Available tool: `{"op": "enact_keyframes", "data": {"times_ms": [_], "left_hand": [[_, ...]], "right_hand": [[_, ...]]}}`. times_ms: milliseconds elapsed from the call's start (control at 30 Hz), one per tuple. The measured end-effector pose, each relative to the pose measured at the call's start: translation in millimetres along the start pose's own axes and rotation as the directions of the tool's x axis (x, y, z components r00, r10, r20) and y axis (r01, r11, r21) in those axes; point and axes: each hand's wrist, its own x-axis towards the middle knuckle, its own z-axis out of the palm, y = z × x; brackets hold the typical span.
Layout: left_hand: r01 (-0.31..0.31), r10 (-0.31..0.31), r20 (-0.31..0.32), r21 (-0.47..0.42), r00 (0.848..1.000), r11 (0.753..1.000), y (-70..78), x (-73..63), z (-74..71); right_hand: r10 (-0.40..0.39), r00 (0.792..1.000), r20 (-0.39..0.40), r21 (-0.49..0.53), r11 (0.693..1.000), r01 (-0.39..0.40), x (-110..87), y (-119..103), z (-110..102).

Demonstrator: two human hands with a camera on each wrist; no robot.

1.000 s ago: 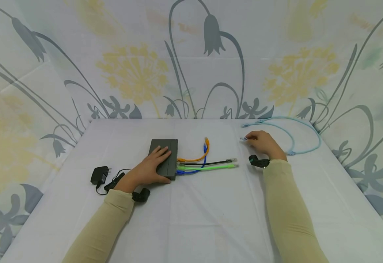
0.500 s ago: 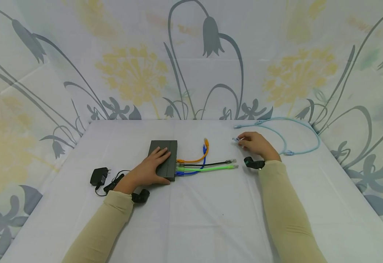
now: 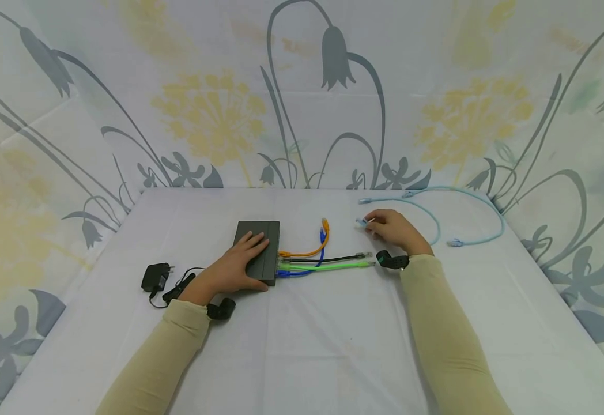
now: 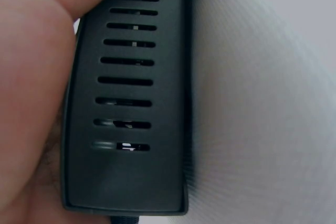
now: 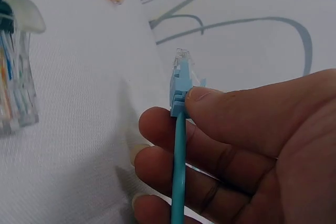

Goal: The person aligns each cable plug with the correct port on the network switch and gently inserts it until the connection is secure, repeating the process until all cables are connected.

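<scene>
My left hand (image 3: 229,268) lies across the top of a dark grey network switch (image 3: 264,228), fingers spread and the thumb along its near edge. In the left wrist view, the slotted side of the switch (image 4: 126,177) shows beside the hand (image 4: 31,87). My right hand (image 3: 392,227) pinches the plug (image 3: 361,223) of a light blue network cable (image 3: 426,212) between thumb and fingers. Its clear tip points away from the hand in the right wrist view, and the cable (image 5: 179,171) runs back past the curled fingers.
Orange (image 3: 307,252), blue (image 3: 302,274), black (image 3: 328,259) and green (image 3: 338,266) network cables come out of the switch's right side. A second light blue cable (image 3: 500,222) curves at the back right. A black power adapter (image 3: 155,278) lies left with its cord.
My right hand has moved left toward the switch, drawing the light blue cable along. My left hand and the switch have stayed put.
</scene>
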Motion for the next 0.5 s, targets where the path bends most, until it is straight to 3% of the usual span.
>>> {"op": "enact_keyframes", "data": {"times_ms": [500], "left_hand": [[0.013, -0.013, 0.009, -0.001, 1.0, 1.0, 0.5, 0.6, 0.2]], "right_hand": [[0.007, 0.999, 0.032, 0.036, 0.999, -0.008, 6.6, -16, 14]]}}
